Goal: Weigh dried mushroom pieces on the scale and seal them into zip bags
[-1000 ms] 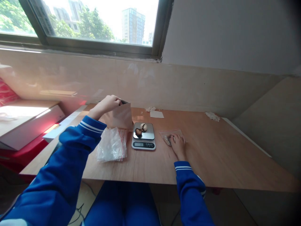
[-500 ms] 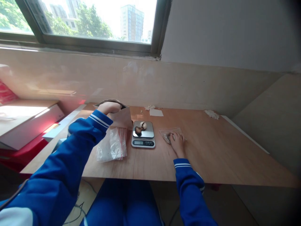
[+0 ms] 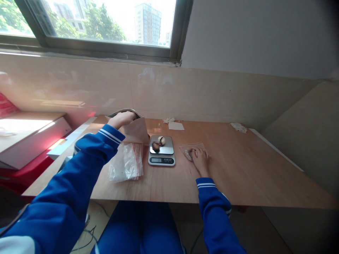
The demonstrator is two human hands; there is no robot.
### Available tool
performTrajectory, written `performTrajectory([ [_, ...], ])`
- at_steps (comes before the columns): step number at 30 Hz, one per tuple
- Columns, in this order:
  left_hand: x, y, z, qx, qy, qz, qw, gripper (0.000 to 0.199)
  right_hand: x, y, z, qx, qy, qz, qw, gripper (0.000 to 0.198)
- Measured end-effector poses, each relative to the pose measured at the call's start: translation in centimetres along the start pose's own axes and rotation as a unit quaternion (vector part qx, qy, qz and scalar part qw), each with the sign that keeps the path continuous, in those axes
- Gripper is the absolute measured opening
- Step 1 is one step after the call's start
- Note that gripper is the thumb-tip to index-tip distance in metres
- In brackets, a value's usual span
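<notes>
My left hand (image 3: pixel 122 119) reaches into the open top of a brown paper bag (image 3: pixel 136 130), its fingers hidden inside. To the right of that bag stands a small digital kitchen scale (image 3: pixel 161 151) with a steel plate. On the plate rest a pale rounded piece (image 3: pixel 161 140) and a dark brown piece (image 3: pixel 155 146), which is blurred. My right hand (image 3: pixel 200 159) lies on the table with curled fingers gripping a small clear plastic bag (image 3: pixel 194 147), which has some greyish-brown contents at its left end.
A stack of clear zip bags (image 3: pixel 126 164) with red seals lies before the paper bag. Behind the scale are a white paper card (image 3: pixel 176 126) and crumpled tissue (image 3: pixel 168 120). More tissue (image 3: pixel 238 127) sits at the back right. The wall (image 3: pixel 212 95) bounds the table's far side.
My left hand and the paper bag's rim have shifted slightly left and up in the view. My right hand and the things on the scale stay essentially where they were.
</notes>
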State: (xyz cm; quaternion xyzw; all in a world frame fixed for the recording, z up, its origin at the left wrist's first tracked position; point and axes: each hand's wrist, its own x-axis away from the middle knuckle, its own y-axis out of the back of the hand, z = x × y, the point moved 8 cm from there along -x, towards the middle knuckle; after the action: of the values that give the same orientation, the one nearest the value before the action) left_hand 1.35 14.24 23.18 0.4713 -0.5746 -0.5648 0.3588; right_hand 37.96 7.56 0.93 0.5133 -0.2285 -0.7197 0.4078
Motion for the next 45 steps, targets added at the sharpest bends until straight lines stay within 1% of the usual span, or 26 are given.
performTrajectory([
  [3, 0.2, -0.3, 0.1, -0.026, -0.002, 0.039, 0.999, 0.034, 0.0, 0.0, 0.0, 0.001, -0.001, 0.000, 1.000, 0.035],
  [7, 0.0, -0.3, 0.8, -0.040, 0.003, 0.073, 0.997, 0.033, -0.1, -0.1, -0.1, -0.006, -0.002, 0.000, 1.000, 0.033],
  [9, -0.3, 0.1, 1.3, -0.062, 0.011, 0.069, 0.996, 0.030, -0.1, -0.1, -0.2, -0.007, -0.003, 0.002, 1.000, 0.033],
  [11, -0.4, 0.7, 1.5, -0.093, 0.014, 0.053, 0.994, 0.028, 0.0, -0.2, -0.2, -0.008, -0.003, 0.003, 1.000, 0.033],
  [15, 0.0, 2.4, 0.9, -0.142, 0.007, -0.001, 0.990, 0.025, 0.0, 0.0, -0.2, -0.010, -0.003, -0.001, 1.000, 0.034],
  [18, 0.9, 4.3, 0.0, -0.147, 0.012, -0.063, 0.987, 0.024, 0.0, 0.1, -0.1, -0.013, -0.006, -0.006, 1.000, 0.035],
  [21, 2.1, 6.7, -1.0, -0.092, 0.024, -0.154, 0.983, 0.027, 0.0, 0.2, -0.1, -0.010, -0.006, -0.011, 1.000, 0.035],
  [23, 2.9, 7.8, -2.1, -0.046, 0.011, -0.211, 0.976, 0.029, 0.0, 0.2, -0.1, -0.006, -0.005, -0.015, 1.000, 0.036],
  [24, 3.2, 7.8, -2.8, -0.026, -0.008, -0.224, 0.974, 0.029, 0.0, 0.2, 0.0, -0.005, -0.003, -0.015, 1.000, 0.036],
  [25, 3.3, 7.4, -3.7, -0.008, -0.034, -0.222, 0.975, 0.028, 0.0, 0.2, 0.0, -0.004, -0.001, -0.015, 1.000, 0.036],
  [26, 3.2, 6.5, -4.8, 0.010, -0.069, -0.204, 0.976, 0.026, 0.0, 0.2, 0.0, -0.004, 0.001, -0.013, 1.000, 0.037],
  [27, 3.2, 5.0, -6.1, 0.027, -0.111, -0.168, 0.979, 0.025, -0.1, 0.2, 0.1, -0.003, 0.002, -0.012, 1.000, 0.037],
  [29, 3.1, 0.7, -8.7, 0.057, -0.195, -0.064, 0.977, 0.024, -0.1, 0.2, 0.1, 0.002, 0.004, -0.010, 1.000, 0.036],
  [30, 3.0, -1.5, -9.6, 0.066, -0.214, -0.027, 0.974, 0.022, -0.1, 0.2, 0.0, 0.006, 0.003, -0.010, 1.000, 0.036],
  [32, 2.6, -5.7, -10.6, 0.084, -0.200, 0.030, 0.976, 0.020, 0.0, 0.1, -0.1, 0.010, -0.002, -0.008, 1.000, 0.036],
  [33, 2.3, -7.6, -10.8, 0.094, -0.187, 0.048, 0.977, 0.019, 0.0, 0.1, -0.1, 0.010, -0.003, -0.005, 1.000, 0.036],
  [34, 2.0, -9.1, -11.0, 0.098, -0.173, 0.052, 0.979, 0.019, 0.0, 0.0, -0.1, 0.009, -0.004, -0.003, 1.000, 0.036],
  [36, 1.6, -11.4, -11.6, 0.099, -0.176, 0.051, 0.978, 0.018, 0.0, 0.0, 0.0, 0.007, -0.006, -0.004, 1.000, 0.035],
  [38, 1.1, -12.8, -11.8, 0.099, -0.173, 0.038, 0.979, 0.018, 0.0, 0.1, 0.0, 0.006, -0.009, -0.010, 1.000, 0.035],
  [41, 0.7, -13.8, -11.6, 0.099, -0.162, 0.028, 0.982, 0.019, 0.0, 0.3, 0.1, 0.002, -0.011, -0.014, 1.000, 0.035],
  [43, 0.6, -13.8, -11.4, 0.101, -0.156, 0.024, 0.982, 0.021, 0.0, 0.3, 0.2, 0.000, -0.011, -0.011, 1.000, 0.034],
  [45, 0.7, -12.7, -11.1, 0.107, -0.154, -0.001, 0.982, 0.023, 0.0, 0.4, 0.2, 0.001, -0.010, -0.009, 1.000, 0.034],
])
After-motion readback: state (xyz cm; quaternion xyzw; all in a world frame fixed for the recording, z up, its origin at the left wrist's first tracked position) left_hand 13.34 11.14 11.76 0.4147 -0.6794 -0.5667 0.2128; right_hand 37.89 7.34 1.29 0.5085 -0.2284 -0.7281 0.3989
